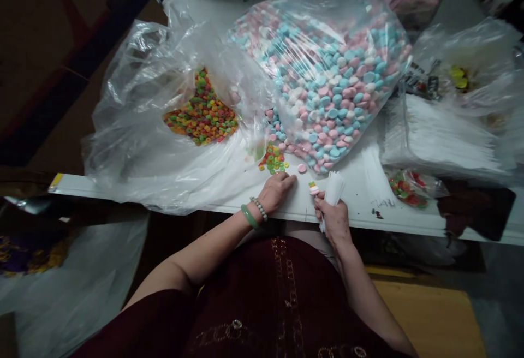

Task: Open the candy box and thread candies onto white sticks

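Note:
My right hand point(336, 220) is closed round a bundle of thin white sticks point(335, 186). A small stack of candy point(313, 189), white below with orange and green on top, stands up at its thumb and fingertips. My left hand point(277, 191), with a green bangle and a bead bracelet at the wrist, rests low at the table edge, its fingers bent together. Just beyond its fingertips lies a small loose heap of ring-shaped candies point(272, 157) in green, yellow, orange and red. Whatever is between the left fingers is hidden. One pink candy point(302, 168) lies between the hands.
A large clear bag point(327, 85) of pink, blue and white candies fills the back. An open plastic bag point(135, 129) with more rings point(204, 115) spreads at left. At right are packed white sticks point(450, 134), a small candy bag point(413, 188) and a dark phone-like slab point(487, 213).

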A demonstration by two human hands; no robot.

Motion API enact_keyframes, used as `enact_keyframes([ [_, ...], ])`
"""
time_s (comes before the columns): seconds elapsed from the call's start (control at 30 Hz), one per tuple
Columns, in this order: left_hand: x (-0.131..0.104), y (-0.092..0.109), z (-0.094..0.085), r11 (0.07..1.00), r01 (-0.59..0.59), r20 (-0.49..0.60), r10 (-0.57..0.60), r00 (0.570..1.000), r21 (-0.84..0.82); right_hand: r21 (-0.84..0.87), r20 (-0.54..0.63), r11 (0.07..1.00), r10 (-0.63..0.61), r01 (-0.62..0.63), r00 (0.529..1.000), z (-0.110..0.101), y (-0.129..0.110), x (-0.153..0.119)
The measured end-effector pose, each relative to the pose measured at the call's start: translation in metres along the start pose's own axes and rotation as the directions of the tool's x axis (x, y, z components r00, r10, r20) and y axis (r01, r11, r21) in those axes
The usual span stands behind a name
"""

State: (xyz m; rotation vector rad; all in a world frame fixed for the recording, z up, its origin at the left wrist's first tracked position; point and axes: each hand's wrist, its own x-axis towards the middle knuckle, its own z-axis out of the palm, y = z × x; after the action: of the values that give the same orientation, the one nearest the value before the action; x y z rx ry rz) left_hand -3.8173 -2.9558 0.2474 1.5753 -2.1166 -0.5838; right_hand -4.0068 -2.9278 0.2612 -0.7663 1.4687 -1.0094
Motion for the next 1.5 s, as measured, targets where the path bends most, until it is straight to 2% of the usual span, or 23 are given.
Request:
enact_keyframes([
  [0.03, 0.001, -0.003, 0.000, 0.984, 0.102, -0.061, -0.112, 0.992, -0.145, -0.054, 0.019, 0.998, -0.020, 0.021, 1.000, -0.001, 0.000, -0.004],
  [0.07, 0.002, -0.005, -0.002, 0.926, 0.199, -0.088, -0.238, 0.967, -0.320, -0.115, 0.039, 0.992, -0.046, 0.050, 0.998, -0.002, 0.001, -0.008],
  [0.1, 0.003, -0.006, -0.004, 0.820, 0.276, -0.067, -0.354, 0.933, -0.501, -0.180, 0.065, 0.980, -0.076, 0.087, 0.995, -0.003, 0.001, -0.011],
  [0.17, 0.006, -0.006, -0.012, 0.505, 0.364, 0.091, -0.485, 0.870, -0.783, -0.298, 0.124, 0.939, -0.143, 0.174, 0.982, -0.003, 0.003, -0.017],
  [0.23, 0.008, -0.005, -0.021, 0.184, 0.399, 0.272, -0.482, 0.833, -0.898, -0.370, 0.184, 0.893, -0.200, 0.257, 0.962, -0.001, 0.005, -0.020],
  [0.3, 0.008, -0.004, -0.028, -0.038, 0.401, 0.376, -0.436, 0.818, -0.915, -0.401, 0.223, 0.863, -0.233, 0.307, 0.947, 0.002, 0.008, -0.020],
  [0.37, 0.007, -0.003, -0.032, -0.151, 0.393, 0.420, -0.399, 0.815, -0.907, -0.413, 0.247, 0.846, -0.253, 0.337, 0.936, 0.005, 0.009, -0.020],
  [0.47, 0.004, -0.004, -0.031, -0.198, 0.390, 0.438, -0.377, 0.816, -0.899, -0.419, 0.273, 0.836, -0.257, 0.355, 0.927, 0.009, 0.010, -0.018],
  [0.7, 0.002, -0.006, -0.026, -0.190, 0.436, 0.475, -0.364, 0.801, -0.880, -0.447, 0.279, 0.825, -0.239, 0.346, 0.930, 0.011, 0.011, -0.016],
  [0.8, 0.001, -0.005, -0.024, -0.111, 0.440, 0.448, -0.366, 0.816, -0.891, -0.463, 0.274, 0.817, -0.236, 0.343, 0.932, 0.012, 0.012, -0.014],
  [0.93, -0.002, -0.001, -0.013, 0.179, 0.430, 0.343, -0.375, 0.861, -0.885, -0.495, 0.257, 0.794, -0.255, 0.353, 0.932, 0.015, 0.013, -0.012],
  [1.07, -0.006, 0.007, 0.000, 0.453, 0.442, 0.252, -0.420, 0.872, -0.774, -0.521, 0.239, 0.780, -0.258, 0.347, 0.936, 0.018, 0.015, -0.010],
  [1.17, -0.010, 0.017, 0.005, 0.666, 0.390, 0.097, -0.433, 0.896, -0.636, -0.561, 0.210, 0.762, -0.247, 0.323, 0.946, 0.022, 0.015, -0.009],
  [1.23, -0.013, 0.024, 0.006, 0.761, 0.339, -0.009, -0.412, 0.911, -0.553, -0.589, 0.191, 0.748, -0.240, 0.307, 0.952, 0.027, 0.013, -0.008],
  [1.37, -0.014, 0.033, 0.007, 0.821, 0.301, -0.058, -0.374, 0.926, -0.486, -0.588, 0.166, 0.745, -0.270, 0.315, 0.948, 0.043, 0.009, -0.005],
  [1.43, -0.013, 0.033, 0.006, 0.802, 0.320, -0.049, -0.397, 0.917, -0.505, -0.529, 0.137, 0.790, -0.280, 0.309, 0.950, 0.047, 0.007, -0.003],
  [1.5, -0.011, 0.030, 0.004, 0.763, 0.352, -0.033, -0.438, 0.898, -0.543, -0.458, 0.130, 0.854, -0.213, 0.249, 0.968, 0.045, 0.007, -0.001],
])
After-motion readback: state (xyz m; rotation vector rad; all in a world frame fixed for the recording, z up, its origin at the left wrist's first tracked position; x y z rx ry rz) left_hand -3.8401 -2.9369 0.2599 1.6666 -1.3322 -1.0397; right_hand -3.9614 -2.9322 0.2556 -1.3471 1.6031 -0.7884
